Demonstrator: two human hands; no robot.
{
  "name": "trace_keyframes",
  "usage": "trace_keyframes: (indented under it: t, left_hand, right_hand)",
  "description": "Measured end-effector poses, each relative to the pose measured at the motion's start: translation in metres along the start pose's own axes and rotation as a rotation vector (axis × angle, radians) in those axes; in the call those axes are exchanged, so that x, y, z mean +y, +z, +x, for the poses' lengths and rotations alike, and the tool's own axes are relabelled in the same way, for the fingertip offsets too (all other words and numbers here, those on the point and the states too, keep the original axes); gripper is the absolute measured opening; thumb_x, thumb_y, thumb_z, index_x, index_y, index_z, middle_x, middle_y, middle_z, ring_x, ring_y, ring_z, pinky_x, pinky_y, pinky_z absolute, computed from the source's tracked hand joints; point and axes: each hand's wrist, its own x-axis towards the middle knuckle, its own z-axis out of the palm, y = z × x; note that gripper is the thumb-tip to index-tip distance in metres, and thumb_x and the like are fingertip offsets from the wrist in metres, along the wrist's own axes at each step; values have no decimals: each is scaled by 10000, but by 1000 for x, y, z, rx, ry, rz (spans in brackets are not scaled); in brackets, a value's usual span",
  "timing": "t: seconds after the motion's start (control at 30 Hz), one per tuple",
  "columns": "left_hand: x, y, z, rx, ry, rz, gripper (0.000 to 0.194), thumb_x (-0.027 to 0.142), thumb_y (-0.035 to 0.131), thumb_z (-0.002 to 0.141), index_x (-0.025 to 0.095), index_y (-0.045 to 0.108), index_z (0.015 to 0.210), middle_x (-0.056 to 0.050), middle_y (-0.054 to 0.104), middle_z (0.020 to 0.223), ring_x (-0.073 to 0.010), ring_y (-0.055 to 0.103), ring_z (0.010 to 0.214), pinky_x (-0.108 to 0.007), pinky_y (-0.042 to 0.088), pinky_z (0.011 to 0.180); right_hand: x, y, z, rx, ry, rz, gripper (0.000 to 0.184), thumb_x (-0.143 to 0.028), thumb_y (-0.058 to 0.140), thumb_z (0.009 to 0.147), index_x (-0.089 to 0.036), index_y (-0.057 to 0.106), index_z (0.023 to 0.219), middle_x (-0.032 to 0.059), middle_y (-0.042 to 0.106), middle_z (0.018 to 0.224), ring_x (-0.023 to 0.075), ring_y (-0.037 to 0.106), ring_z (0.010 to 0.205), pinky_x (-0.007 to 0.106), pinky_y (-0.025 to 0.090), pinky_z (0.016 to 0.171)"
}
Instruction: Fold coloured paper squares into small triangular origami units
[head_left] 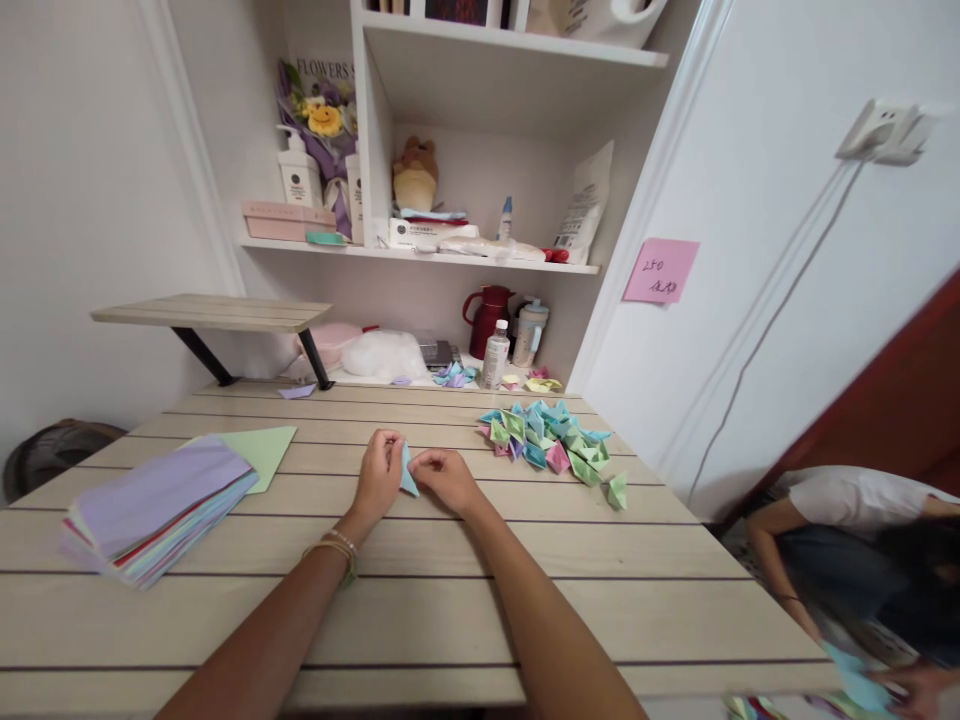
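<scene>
Between my hands stands a small folded piece of light blue paper (408, 472), just above the middle of the table (420, 620). My left hand (380, 468) pinches its left side, with the fingers curled behind it. My right hand (448, 478) has its thumb and fingertips together at the paper's right edge; the fingers partly hide the contact. To the right lies a heap of folded paper boats (559, 458) in green, blue, pink and purple. A stack of coloured paper sheets (169, 490), purple on top, lies to the left.
A small raised shelf (214, 312) stands at the back left. Behind the table are a plastic bottle (495, 355), a red jug (491, 318) and more folded paper (454, 376). A co-worker (847, 560) bends over coloured paper, low at the right.
</scene>
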Motion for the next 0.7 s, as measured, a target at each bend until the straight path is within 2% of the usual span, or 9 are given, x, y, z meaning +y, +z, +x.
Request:
trace_keyframes:
  t: [0.07,0.17,0.23,0.33,0.47,0.57,0.7]
  left_hand:
    - [-2,-1,0,63,0,13,113,282,461,795,184,503,831,-44,556,807,-183,566,765,-322,445,725]
    - [-3,-1,1,104,-49,-38,133,300,487,781,180,510,834,-47,561,804,-186,573,762,-328,457,717]
    - [-1,0,2,69,-125,-151,174,335,509,769,175,512,837,-37,568,771,-175,584,724,-312,476,672]
    - [1,2,2,-51,-255,-395,274,365,581,712,170,499,887,-14,585,742,-151,601,671,-288,499,615]
    - [4,1,4,-208,-366,-536,409,306,717,575,142,541,906,-22,631,716,-148,619,651,-292,514,630]
    - [4,-1,5,-197,-390,-496,348,300,745,535,119,598,794,-28,637,637,-148,610,599,-274,511,592]
    - [5,-2,6,-150,-355,-461,290,304,749,529,119,620,712,-17,633,589,-130,589,544,-249,499,562]
  right_hand:
    - [2,5,0,0,44,88,233,-369,611,689,-143,642,735,-13,606,590,100,527,501,216,427,510]
    - [2,10,1,10,64,181,301,-392,685,613,-149,616,775,7,626,653,119,566,550,226,458,518]
    - [2,8,1,64,34,163,309,-366,712,581,-146,613,775,23,636,672,133,586,581,239,474,547]
    - [-1,-2,3,156,-57,27,220,-323,673,627,-147,625,749,35,648,677,136,591,598,246,475,578]
    - [-4,-16,4,149,-155,-173,147,-278,626,668,-157,651,747,34,669,700,141,591,624,246,461,592]
    - [-4,-18,4,111,-182,-220,150,-270,617,681,-161,660,775,35,682,735,142,599,636,248,461,608]
    - [-3,-14,4,112,-181,-189,168,-284,618,688,-152,654,786,42,683,742,149,612,649,252,472,613]
